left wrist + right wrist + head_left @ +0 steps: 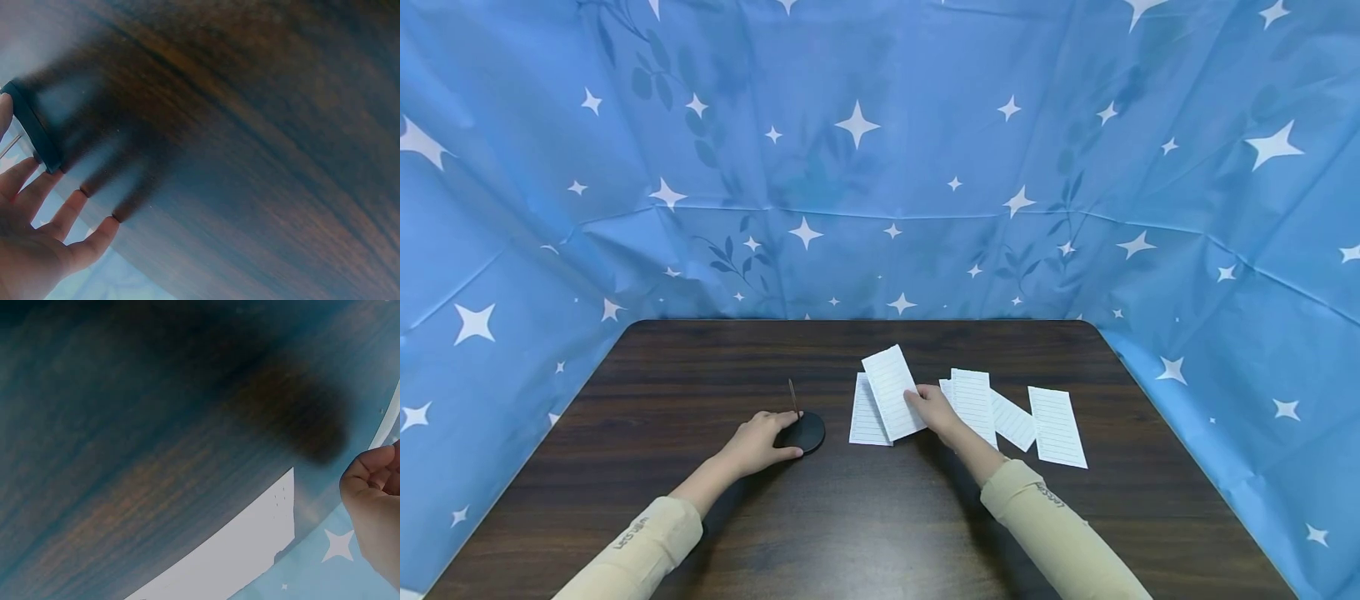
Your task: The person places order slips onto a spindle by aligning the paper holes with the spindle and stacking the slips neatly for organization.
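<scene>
A spike paper holder with a round black base [805,432] and a thin upright pin [793,397] stands left of centre on the table. My left hand [758,442] holds its base between thumb and fingers; the left wrist view shows the thumb on one side of the base [34,128] and fingertips on the other. My right hand [936,408] pinches a lined white paper slip [891,390] by its right edge. That slip is tilted and overlaps another lined slip [867,417] on the table.
Right of my right hand lie several more lined slips: an overlapping group [973,400] with a slanted slip [1013,422], and a separate one [1057,427]. The dark wooden table [737,350] ends at a blue star-patterned cloth [880,167] behind and at the sides.
</scene>
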The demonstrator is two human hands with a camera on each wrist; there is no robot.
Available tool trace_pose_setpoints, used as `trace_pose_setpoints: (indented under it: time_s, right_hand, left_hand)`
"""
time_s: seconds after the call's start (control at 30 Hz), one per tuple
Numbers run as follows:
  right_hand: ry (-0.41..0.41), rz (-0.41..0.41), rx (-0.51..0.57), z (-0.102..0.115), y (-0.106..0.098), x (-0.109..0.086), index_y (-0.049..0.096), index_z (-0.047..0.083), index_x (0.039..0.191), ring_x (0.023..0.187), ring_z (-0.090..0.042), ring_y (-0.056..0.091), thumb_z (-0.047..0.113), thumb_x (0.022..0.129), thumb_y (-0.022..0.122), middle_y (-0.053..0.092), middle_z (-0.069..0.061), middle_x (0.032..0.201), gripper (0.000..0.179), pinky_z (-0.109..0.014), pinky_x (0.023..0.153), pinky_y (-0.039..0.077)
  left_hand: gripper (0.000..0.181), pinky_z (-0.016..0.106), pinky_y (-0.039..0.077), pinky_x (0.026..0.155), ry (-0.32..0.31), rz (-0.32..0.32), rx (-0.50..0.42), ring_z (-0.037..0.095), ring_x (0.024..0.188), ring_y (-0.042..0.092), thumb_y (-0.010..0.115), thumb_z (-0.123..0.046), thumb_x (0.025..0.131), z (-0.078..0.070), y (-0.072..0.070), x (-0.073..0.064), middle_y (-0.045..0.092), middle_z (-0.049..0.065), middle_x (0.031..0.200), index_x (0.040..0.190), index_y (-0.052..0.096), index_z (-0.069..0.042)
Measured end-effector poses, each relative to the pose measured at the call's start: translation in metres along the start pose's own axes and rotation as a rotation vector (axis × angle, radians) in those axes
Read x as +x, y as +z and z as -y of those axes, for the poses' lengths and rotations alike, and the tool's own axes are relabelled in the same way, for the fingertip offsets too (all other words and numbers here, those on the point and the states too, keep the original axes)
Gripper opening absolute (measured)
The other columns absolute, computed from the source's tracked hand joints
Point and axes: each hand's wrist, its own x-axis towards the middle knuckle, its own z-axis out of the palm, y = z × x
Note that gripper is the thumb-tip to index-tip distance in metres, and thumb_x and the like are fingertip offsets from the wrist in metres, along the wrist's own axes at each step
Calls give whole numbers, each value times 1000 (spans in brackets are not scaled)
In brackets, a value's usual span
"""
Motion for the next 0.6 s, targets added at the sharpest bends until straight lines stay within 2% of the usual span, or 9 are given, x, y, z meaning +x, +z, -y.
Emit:
trace_pose_setpoints:
  time_s: [0.2,0.6]
  right_hand:
    - [-33,4,42,-1,0,-2,60,-15,108,70,-13,56,5,94,50,65,-23,91,27,-21,60,45]
    - [20,-34,94,6,6,-11,63,-14,101,64,-10,52,6,92,51,65,-14,80,24,-20,56,43]
  left_hand:
    - [62,65,41,92,0,2,-2,40,121,48,70,-34,84,1,0,1,53,16,135,135,50,-5]
    - [61,63,42,93,1,11,-14,40,121,49,69,-33,84,2,1,2,53,16,136,135,50,-5]
